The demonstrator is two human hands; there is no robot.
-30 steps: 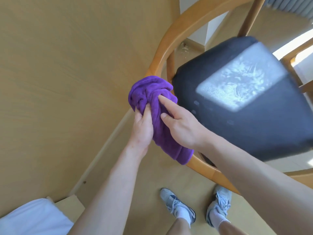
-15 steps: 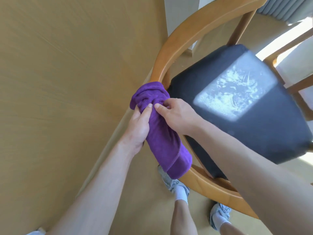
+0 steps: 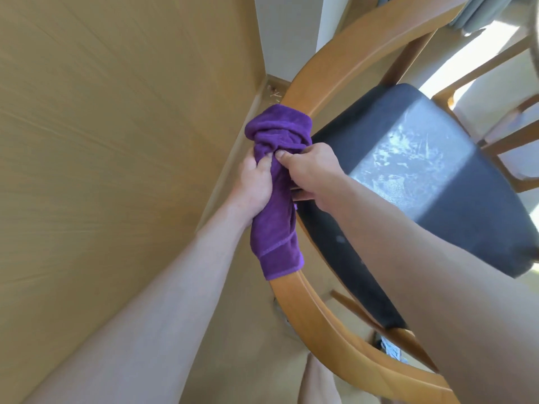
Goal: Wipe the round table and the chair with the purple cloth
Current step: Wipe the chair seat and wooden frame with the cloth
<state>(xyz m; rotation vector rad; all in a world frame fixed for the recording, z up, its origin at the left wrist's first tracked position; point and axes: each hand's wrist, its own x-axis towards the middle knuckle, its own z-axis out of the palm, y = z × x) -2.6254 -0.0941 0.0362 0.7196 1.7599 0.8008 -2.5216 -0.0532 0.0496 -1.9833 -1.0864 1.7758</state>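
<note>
The purple cloth (image 3: pixel 277 182) is wrapped over the curved wooden back rail of the chair (image 3: pixel 358 53), whose dark seat (image 3: pixel 423 182) has a sunlit patch. My left hand (image 3: pixel 255 185) grips the cloth from the left side of the rail. My right hand (image 3: pixel 313 170) grips the cloth and rail from the seat side, thumb pressed into the fabric. One end of the cloth hangs down along the rail. The round table does not show itself clearly.
A tan wooden wall panel (image 3: pixel 102 141) stands close on the left of the chair. A white wall corner (image 3: pixel 288 33) and skirting lie behind. Another wooden frame (image 3: pixel 495 135) stands at right. A shoe (image 3: pixel 390 349) shows under the rail.
Both hands have closed tighter round the cloth on the rail. My right hand went from pointing fingers to a full grip. The view has moved closer to the chair.
</note>
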